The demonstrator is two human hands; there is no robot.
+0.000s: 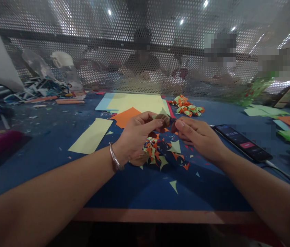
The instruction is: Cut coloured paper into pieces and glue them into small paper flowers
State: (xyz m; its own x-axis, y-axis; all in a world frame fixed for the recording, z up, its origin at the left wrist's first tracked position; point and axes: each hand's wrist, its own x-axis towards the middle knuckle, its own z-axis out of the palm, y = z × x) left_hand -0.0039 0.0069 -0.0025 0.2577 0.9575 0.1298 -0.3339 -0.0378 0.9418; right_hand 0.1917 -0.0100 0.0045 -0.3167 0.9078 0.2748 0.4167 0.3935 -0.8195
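My left hand (137, 135) and my right hand (198, 137) meet above the middle of the blue table (57, 164). Both pinch a small folded piece of yellow paper (163, 116) between thumb and fingers. A silver bangle (115, 158) sits on my left wrist. Below the hands lie several small orange and yellow paper scraps (167, 154) and a folded orange-and-yellow strip (150, 145). An orange sheet (125, 116) and a large pale yellow sheet (137, 102) lie just beyond the hands.
A yellow strip (92, 135) lies to the left, a phone (242, 142) with a cable to the right. A pile of folded orange-green paper (187, 106) sits behind. Coloured sheets (289, 127) lie far right, clutter and a bottle (69, 73) far left. People sit behind a perforated screen (145, 44).
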